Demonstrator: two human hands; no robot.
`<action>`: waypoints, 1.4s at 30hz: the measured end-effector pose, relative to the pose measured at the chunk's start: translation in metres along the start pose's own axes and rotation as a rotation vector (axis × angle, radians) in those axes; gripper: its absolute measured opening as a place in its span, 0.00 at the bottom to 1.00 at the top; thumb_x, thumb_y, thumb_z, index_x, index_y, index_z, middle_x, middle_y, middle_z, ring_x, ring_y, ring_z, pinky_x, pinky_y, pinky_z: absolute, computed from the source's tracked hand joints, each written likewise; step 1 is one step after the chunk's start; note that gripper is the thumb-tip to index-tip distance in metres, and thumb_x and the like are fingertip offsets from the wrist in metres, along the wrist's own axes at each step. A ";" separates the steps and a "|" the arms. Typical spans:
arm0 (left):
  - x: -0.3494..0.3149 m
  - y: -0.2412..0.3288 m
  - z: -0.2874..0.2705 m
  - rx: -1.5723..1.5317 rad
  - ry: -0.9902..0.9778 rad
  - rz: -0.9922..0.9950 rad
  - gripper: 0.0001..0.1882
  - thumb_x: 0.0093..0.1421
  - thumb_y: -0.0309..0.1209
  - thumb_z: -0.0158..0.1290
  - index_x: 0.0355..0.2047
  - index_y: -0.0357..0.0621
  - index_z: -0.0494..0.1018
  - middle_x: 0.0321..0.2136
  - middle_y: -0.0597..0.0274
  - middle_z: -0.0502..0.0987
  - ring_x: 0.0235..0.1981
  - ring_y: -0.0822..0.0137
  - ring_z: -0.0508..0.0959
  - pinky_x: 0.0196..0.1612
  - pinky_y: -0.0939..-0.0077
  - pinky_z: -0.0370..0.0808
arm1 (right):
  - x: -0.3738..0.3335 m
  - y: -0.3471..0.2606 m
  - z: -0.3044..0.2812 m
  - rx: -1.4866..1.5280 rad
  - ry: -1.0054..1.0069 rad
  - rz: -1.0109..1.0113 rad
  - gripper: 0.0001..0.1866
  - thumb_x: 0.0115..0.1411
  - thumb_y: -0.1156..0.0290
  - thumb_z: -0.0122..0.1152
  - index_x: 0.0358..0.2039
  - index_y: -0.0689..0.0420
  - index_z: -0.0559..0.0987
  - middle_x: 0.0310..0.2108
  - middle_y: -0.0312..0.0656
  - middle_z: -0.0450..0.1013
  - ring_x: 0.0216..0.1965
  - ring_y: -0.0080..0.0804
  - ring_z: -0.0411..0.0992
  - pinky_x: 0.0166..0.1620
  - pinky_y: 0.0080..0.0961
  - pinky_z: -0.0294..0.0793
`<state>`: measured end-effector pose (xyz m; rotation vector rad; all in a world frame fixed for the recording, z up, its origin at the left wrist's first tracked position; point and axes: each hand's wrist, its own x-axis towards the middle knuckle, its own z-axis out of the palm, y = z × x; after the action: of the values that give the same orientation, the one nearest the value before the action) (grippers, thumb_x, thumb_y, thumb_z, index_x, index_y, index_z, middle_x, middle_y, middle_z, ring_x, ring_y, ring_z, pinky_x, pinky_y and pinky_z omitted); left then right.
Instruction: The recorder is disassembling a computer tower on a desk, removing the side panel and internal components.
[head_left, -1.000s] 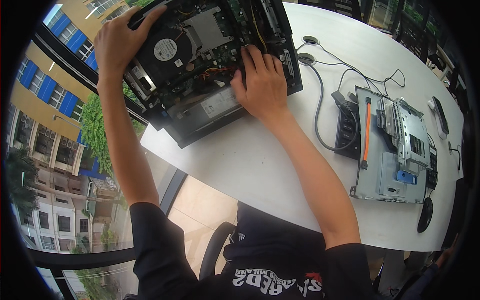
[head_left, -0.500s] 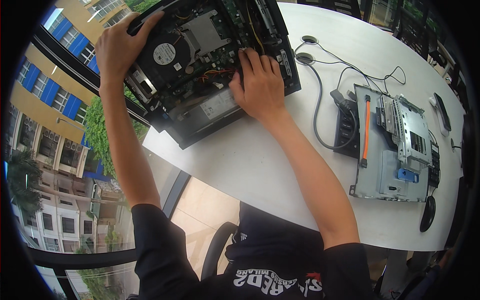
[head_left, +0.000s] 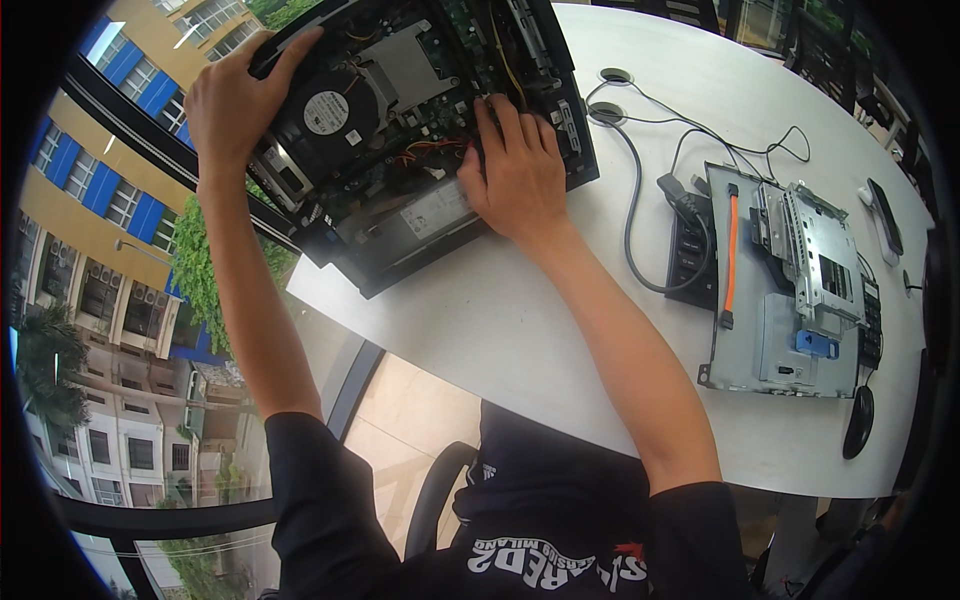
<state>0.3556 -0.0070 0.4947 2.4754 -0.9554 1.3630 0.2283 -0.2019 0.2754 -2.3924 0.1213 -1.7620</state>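
An opened desktop computer case (head_left: 375, 283) sits tilted at the far left of the table, its insides facing me. My left hand (head_left: 235, 108) wraps round its left edge, thumb on the near side of the rim. Deep in the case is my right hand (head_left: 522, 182), fingers bent and fingertips down at the circuit board; whatever they hold is hidden. Beside its thumb run red and yellow wires (head_left: 430, 149). A round black fan (head_left: 325, 113) lies between the hands, near a grey metal plate (head_left: 412, 62). Below the wires is a labelled power supply (head_left: 425, 214).
On the white table (head_left: 540, 350), to the right, lies a metal panel (head_left: 735, 368) carrying a drive cage (head_left: 828, 270) and an orange cable (head_left: 733, 255). Next to it are a black power strip (head_left: 688, 265), loose cords and a mouse (head_left: 858, 422). A window frame (head_left: 150, 518) borders the left.
Both hands keep their places on and in the case. The whole view has shifted very slightly; nothing is visibly taken up or let go.
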 end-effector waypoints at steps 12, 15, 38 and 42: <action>0.002 -0.007 0.006 0.023 0.047 0.083 0.40 0.54 0.72 0.56 0.46 0.48 0.86 0.23 0.58 0.85 0.30 0.57 0.87 0.41 0.64 0.82 | 0.003 0.000 0.001 -0.032 -0.017 -0.010 0.27 0.57 0.63 0.57 0.52 0.70 0.79 0.52 0.53 0.73 0.44 0.43 0.71 0.57 0.39 0.67; 0.004 -0.008 0.009 0.018 0.006 0.036 0.36 0.56 0.68 0.58 0.48 0.51 0.85 0.28 0.54 0.86 0.36 0.55 0.87 0.46 0.64 0.81 | 0.004 0.003 0.003 -0.017 -0.011 -0.013 0.27 0.56 0.63 0.57 0.51 0.71 0.79 0.51 0.52 0.73 0.43 0.42 0.72 0.57 0.38 0.67; -0.008 0.038 -0.023 -0.193 0.006 -0.007 0.27 0.63 0.52 0.61 0.38 0.34 0.85 0.25 0.53 0.85 0.22 0.63 0.83 0.30 0.67 0.78 | 0.006 0.001 0.007 -0.004 0.031 -0.019 0.25 0.56 0.63 0.58 0.49 0.68 0.80 0.48 0.48 0.74 0.44 0.40 0.72 0.56 0.37 0.68; -0.012 0.041 -0.016 -0.223 0.008 -0.002 0.28 0.63 0.52 0.62 0.38 0.34 0.85 0.25 0.53 0.85 0.23 0.63 0.84 0.31 0.67 0.79 | 0.001 0.007 0.005 -0.029 0.037 -0.034 0.25 0.57 0.62 0.57 0.50 0.68 0.79 0.50 0.49 0.73 0.45 0.41 0.72 0.58 0.39 0.67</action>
<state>0.3148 -0.0268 0.4880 2.3034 -1.0404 1.1921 0.2336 -0.2087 0.2735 -2.3961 0.1118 -1.8328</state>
